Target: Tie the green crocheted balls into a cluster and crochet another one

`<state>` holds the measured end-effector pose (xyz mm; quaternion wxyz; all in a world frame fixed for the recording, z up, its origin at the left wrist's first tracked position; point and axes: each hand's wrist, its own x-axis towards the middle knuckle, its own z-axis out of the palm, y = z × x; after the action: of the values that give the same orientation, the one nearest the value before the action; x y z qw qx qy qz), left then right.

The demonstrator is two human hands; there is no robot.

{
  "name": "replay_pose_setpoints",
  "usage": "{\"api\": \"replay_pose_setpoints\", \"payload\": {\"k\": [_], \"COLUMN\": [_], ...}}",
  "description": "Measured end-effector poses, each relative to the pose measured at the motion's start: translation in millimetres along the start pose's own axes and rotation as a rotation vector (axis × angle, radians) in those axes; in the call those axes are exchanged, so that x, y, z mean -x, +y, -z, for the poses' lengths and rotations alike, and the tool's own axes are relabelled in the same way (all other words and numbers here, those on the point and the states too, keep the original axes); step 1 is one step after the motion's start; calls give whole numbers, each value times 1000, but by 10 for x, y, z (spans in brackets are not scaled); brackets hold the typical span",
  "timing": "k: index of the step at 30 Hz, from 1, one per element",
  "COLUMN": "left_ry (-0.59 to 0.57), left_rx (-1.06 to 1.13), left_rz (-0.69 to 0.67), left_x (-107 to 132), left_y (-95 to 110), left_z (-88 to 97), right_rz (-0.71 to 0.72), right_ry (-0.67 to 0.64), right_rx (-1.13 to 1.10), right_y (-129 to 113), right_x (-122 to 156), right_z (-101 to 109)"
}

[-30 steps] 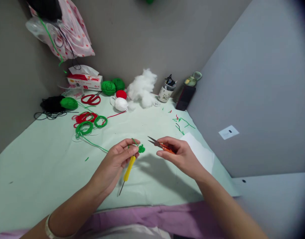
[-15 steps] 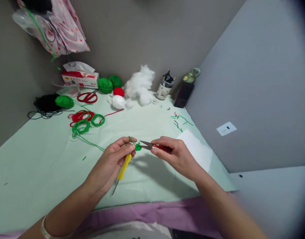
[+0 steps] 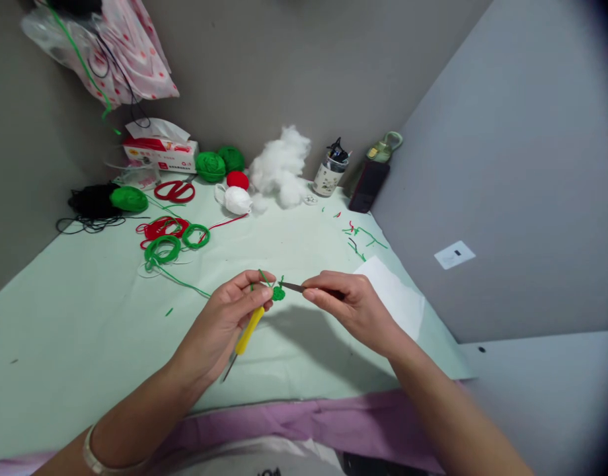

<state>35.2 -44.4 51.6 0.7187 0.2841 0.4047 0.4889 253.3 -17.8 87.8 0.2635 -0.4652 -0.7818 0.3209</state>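
Observation:
My left hand (image 3: 234,304) pinches a small green crochet piece (image 3: 278,293) between thumb and fingertips. A crochet hook with a yellow handle (image 3: 249,330) is also held in that hand, its metal shaft pointing down toward the table. My right hand (image 3: 351,301) is closed around small thread snips (image 3: 294,287). Their blades are together, with the tips at a short green yarn end (image 3: 282,280) above the crochet piece. Whether the yarn is cut through I cannot tell. From my left hand a green strand (image 3: 185,287) runs back to a coil of green yarn (image 3: 162,250).
Red yarn (image 3: 162,228), red-handled scissors (image 3: 175,191), yarn balls (image 3: 211,166) and a tissue box (image 3: 160,157) lie at back left. White stuffing (image 3: 281,165), a pen cup (image 3: 328,177) and a phone (image 3: 369,186) stand behind. Yarn scraps (image 3: 366,235) and white paper (image 3: 393,297) lie right.
The snips' blades have gone from spread to together at the yarn end. The green yarn end now stands up above the crochet piece. Both hands stay nearly in place.

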Motion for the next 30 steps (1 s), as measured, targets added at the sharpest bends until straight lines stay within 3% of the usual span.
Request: {"api": "replay_pose_setpoints", "payload": {"k": [6, 9, 13, 17, 19, 23, 26, 30], "left_ry": [16, 42, 86, 86, 50, -19, -31, -42], "left_rx": [21, 43, 122, 207, 241, 247, 178, 23], "left_rz": [8, 5, 20, 71, 93, 113, 87, 1], "left_x": [5, -1, -25, -27, -19, 7, 30, 50], "left_y": [1, 2, 7, -17, -55, -149, -183, -160], "left_z": [1, 1, -2, -48, -82, -116, -115, -119], "right_rz": [-39, 0, 362, 837, 939, 997, 1001, 726], "right_ry": [59, 201, 454, 443, 399, 373, 424, 502], "right_rx": [34, 281, 744, 746, 763, 757, 661, 502], "right_y": [48, 189, 320, 180, 77, -19, -29, -58], "right_x": [8, 1, 51, 169, 197, 153, 117, 155], "right_z": [-13, -48, -199, -451, -561, -654, -639, -626]}}
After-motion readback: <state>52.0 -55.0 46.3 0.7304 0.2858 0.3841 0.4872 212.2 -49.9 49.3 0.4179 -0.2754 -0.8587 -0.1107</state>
